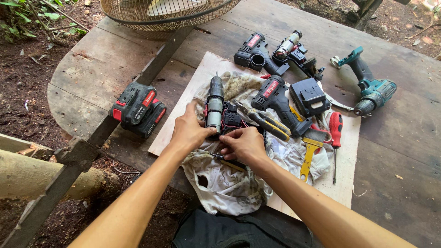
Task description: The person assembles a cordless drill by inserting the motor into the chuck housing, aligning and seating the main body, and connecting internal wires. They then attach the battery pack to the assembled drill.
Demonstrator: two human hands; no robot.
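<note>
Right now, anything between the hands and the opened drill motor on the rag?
Nothing visible. The left hand already grips the drill motor, and the right hand touches its wiring block. Pliers lie to the side.

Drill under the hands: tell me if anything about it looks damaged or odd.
The drill is stripped of its casing: bare motor and chuck lie on a stained rag, with the wired switch block exposed beside them. The left hand holds the motor end; the right hand pinches the wiring.
</note>
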